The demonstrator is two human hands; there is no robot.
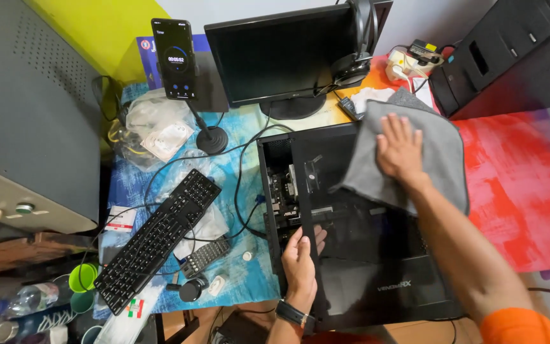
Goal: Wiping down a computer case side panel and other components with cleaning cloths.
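A black computer case (pixel 377 255) lies on its side on the desk, with its interior open along the left edge. My right hand (pixel 399 150) presses flat on a grey cloth (pixel 440 153) spread over the case's upper right part. My left hand (pixel 302 258), with a dark watch at the wrist, grips the left front edge of the case's dark side panel (pixel 351 229). Circuit boards and cables (pixel 284 191) show in the open strip beside that hand.
A black keyboard (pixel 157 239) lies left of the case among cables. A phone on a stand (pixel 173 57) and a dark monitor (pixel 281 54) stand behind. Another black tower (pixel 510 51) sits at the back right, a grey case (pixel 27 114) at the left.
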